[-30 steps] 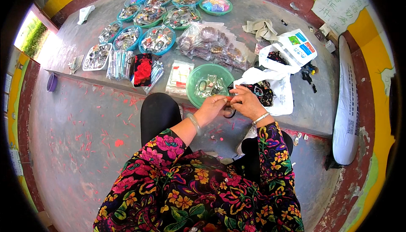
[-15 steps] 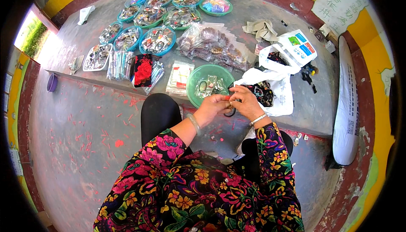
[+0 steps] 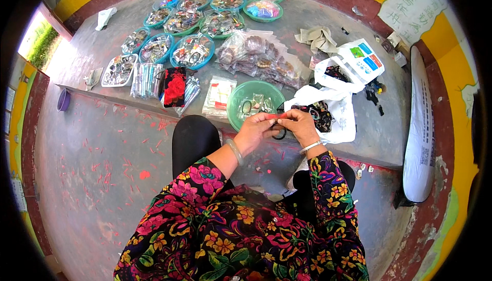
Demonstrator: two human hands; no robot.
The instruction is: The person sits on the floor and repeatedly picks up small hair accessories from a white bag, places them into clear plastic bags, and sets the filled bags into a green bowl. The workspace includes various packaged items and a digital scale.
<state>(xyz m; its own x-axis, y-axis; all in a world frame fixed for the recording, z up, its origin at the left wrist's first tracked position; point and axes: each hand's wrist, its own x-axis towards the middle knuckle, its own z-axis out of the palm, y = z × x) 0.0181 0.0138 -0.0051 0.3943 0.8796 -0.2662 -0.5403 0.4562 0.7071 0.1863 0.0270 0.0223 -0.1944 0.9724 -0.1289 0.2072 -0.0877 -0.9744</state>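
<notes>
My left hand (image 3: 255, 130) and my right hand (image 3: 303, 127) meet in front of my knees, fingertips pinched together. Between them is a small red strip (image 3: 277, 116), gripped at both ends. A dark loop, like a hair tie or bracelet (image 3: 280, 136), hangs just below the fingers; which hand bears it is hidden. Just beyond my left hand sits a green plastic bowl (image 3: 233, 100) with bagged bracelets (image 3: 254, 106) inside. Beside my right hand lies an open white plastic bag (image 3: 344, 126) holding black patterned loops (image 3: 323, 115).
On the raised concrete ledge are a stack of flat clear packets (image 3: 219, 96), a heap of bagged beads (image 3: 261, 58), a red-and-black pouch (image 3: 175, 87) and several bowls of trinkets, one blue (image 3: 209, 54). A long wrapped board (image 3: 420, 132) leans at the right. Red scraps litter the floor.
My right-hand fingers have shifted slightly, and more of the red strip now shows stretched between both hands. The bowl, bags and packets have not moved.
</notes>
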